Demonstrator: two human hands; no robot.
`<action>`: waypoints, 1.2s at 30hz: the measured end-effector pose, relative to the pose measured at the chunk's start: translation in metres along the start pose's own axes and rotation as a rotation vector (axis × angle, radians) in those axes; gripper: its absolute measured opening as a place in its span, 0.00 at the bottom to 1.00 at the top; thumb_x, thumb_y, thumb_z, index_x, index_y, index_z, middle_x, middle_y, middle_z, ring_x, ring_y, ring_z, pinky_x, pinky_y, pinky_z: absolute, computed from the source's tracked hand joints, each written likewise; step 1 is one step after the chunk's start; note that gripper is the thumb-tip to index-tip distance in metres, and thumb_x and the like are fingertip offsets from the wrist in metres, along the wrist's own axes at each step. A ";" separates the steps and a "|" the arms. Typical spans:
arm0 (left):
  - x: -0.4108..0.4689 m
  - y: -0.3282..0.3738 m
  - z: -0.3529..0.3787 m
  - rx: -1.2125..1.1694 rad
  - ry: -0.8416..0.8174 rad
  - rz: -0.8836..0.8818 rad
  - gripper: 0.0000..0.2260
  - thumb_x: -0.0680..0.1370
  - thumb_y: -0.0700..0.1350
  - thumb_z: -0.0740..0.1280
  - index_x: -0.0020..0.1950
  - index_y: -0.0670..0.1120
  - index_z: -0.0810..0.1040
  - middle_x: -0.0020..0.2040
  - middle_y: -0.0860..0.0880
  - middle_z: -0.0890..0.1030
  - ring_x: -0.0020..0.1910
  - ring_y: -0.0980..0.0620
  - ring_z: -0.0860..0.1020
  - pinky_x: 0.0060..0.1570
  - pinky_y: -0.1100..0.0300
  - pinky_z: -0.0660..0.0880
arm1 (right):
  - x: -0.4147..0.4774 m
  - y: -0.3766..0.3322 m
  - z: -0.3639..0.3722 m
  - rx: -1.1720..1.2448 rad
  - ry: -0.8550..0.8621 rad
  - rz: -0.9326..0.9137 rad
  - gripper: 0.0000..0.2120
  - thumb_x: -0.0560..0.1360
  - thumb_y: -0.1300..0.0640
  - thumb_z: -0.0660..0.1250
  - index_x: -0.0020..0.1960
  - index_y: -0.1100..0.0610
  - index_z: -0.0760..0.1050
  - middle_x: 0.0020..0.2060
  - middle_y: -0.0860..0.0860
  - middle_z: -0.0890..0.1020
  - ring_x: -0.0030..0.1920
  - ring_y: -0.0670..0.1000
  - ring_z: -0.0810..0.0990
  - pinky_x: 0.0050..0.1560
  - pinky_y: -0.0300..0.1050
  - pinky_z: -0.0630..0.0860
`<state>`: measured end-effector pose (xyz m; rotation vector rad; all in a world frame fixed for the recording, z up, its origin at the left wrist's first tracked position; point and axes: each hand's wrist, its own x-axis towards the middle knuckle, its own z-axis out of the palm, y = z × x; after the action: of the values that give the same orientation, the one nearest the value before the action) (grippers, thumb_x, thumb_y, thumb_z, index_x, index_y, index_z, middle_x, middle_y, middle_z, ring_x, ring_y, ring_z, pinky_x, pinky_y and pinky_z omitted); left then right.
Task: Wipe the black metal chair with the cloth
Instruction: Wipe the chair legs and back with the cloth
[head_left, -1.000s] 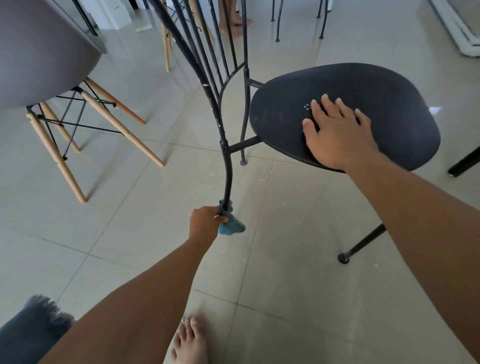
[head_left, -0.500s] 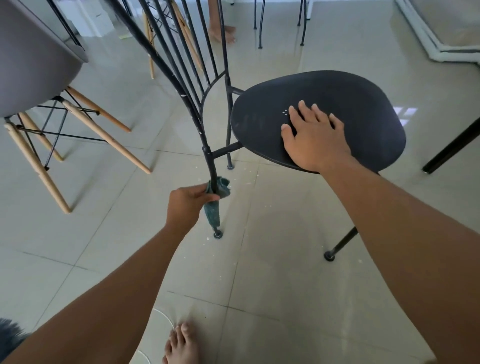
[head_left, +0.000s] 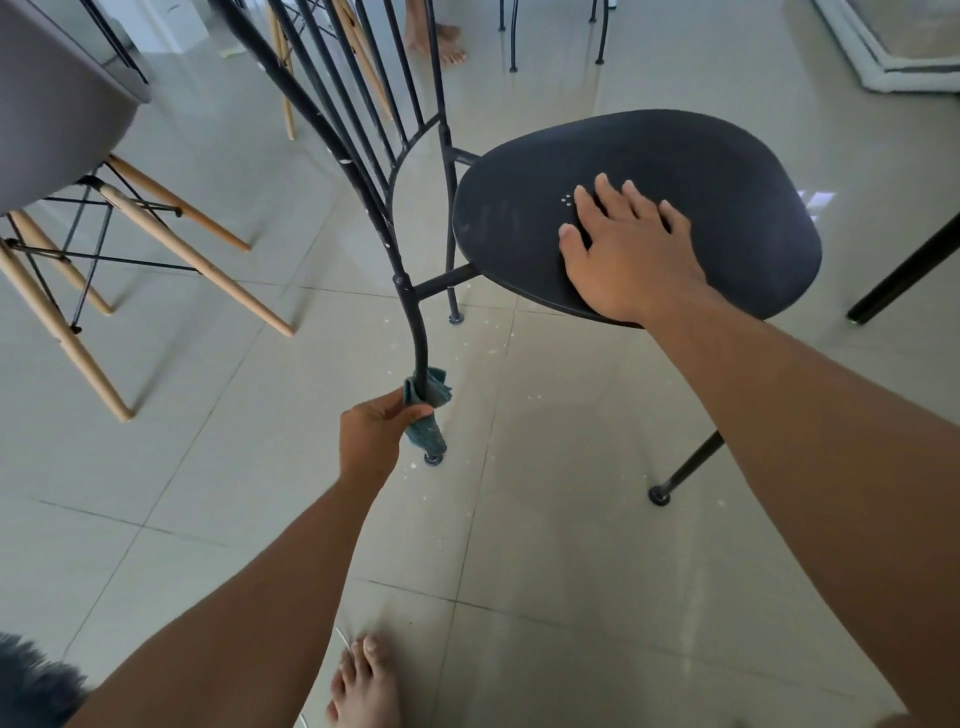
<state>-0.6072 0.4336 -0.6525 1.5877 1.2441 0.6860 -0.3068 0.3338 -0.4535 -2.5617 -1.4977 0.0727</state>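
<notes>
Cloth (head_left: 428, 410) wraps the chair (head_left: 675, 171) leg, gripped by left hand (head_left: 371, 436); right hand (head_left: 628, 260) flat on seat.

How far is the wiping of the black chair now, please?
In hand: the left hand holds the cloth wrapped around the rear leg, near its foot. The right hand rests flat on the seat. Left: white specks on the backrest bars.

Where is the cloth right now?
In the head view, the cloth sits left of centre, wrapped around the chair's rear leg just above its foot, held in the left hand.
</notes>
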 end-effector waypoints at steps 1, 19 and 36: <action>0.001 -0.009 0.001 0.039 -0.015 -0.026 0.10 0.74 0.43 0.79 0.54 0.52 0.90 0.46 0.55 0.89 0.44 0.61 0.83 0.52 0.63 0.80 | 0.001 0.000 0.001 -0.004 0.005 -0.003 0.32 0.87 0.39 0.41 0.88 0.48 0.49 0.88 0.50 0.50 0.87 0.55 0.47 0.85 0.63 0.45; 0.007 -0.066 0.037 0.317 -0.018 -0.257 0.10 0.72 0.43 0.79 0.52 0.53 0.90 0.38 0.53 0.86 0.43 0.51 0.85 0.38 0.64 0.75 | 0.006 0.005 0.007 -0.029 0.041 -0.014 0.31 0.87 0.39 0.42 0.88 0.48 0.51 0.88 0.49 0.52 0.87 0.55 0.49 0.85 0.63 0.47; -0.024 0.150 -0.017 -0.152 0.109 0.124 0.10 0.73 0.34 0.78 0.50 0.47 0.91 0.46 0.48 0.90 0.44 0.54 0.85 0.51 0.61 0.83 | 0.002 0.004 0.001 0.035 -0.006 -0.003 0.31 0.86 0.39 0.41 0.88 0.47 0.50 0.88 0.49 0.49 0.87 0.55 0.47 0.85 0.63 0.45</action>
<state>-0.5706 0.4153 -0.5048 1.5274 1.1496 0.9352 -0.3019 0.3340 -0.4555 -2.5338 -1.4887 0.1050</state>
